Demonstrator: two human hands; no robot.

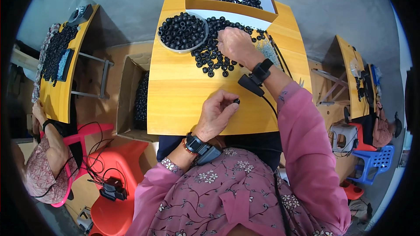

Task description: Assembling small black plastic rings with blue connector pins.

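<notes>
My left hand [215, 114] is above the near part of the wooden table [175, 105], thumb and fingers pinching a small black bead-like piece [236, 101]. Farther forward, my right hand [237, 46] is over a loose pile of the same round black pieces [213, 57], many with a hole through them. Its fingers are curled together, and whatever they hold is hidden. Just left of the pile stands a clear round tub [174, 51] heaped with more of them. Small pale, clear-looking bits [267, 50] lie beside my right wrist.
A box [232, 11] with black pieces stands at the table's far edge. Thin black rods [280, 57] and scissors [301, 82] lie at the right. A cardboard box [127, 91] and red chair [116, 192] are at the left. Other people sit at side tables.
</notes>
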